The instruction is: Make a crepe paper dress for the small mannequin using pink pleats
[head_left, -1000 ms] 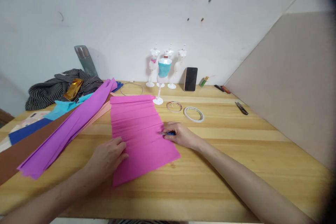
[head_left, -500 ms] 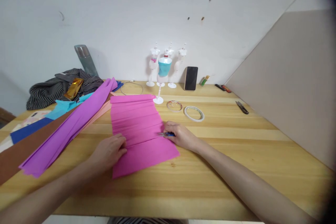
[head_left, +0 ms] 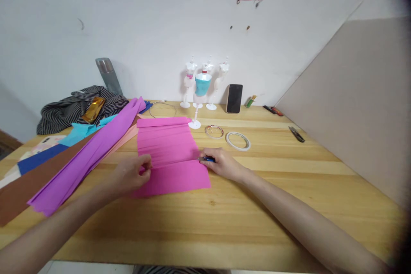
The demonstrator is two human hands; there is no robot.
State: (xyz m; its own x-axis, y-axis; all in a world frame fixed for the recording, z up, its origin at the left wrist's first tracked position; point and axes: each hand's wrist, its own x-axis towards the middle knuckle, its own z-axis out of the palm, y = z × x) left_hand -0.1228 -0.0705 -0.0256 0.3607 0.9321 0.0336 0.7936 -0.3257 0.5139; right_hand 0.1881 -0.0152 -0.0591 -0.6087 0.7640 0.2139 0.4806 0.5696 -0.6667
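Observation:
A pink pleated paper sheet (head_left: 170, 154) lies on the wooden table (head_left: 244, 205) in front of me. My left hand (head_left: 131, 173) pinches the sheet's left edge with closed fingers. My right hand (head_left: 221, 163) rests at the sheet's right edge, closed on a small blue-handled tool (head_left: 206, 159) whose tip touches the paper. The near part of the sheet is folded up toward the pleats.
Long purple (head_left: 90, 154), brown and blue paper strips lie at the left. Behind them are striped cloth (head_left: 73, 109) and a grey flask (head_left: 108, 76). Three small mannequin stands (head_left: 203, 83), a phone (head_left: 234, 98), a tape roll (head_left: 238, 140), a ring (head_left: 214, 131) and snips (head_left: 296, 133) sit farther back.
My left hand has moved forward and lifted the sheet's near edge, so the pink paper now looks shorter. My right hand has shifted slightly farther away with the tool.

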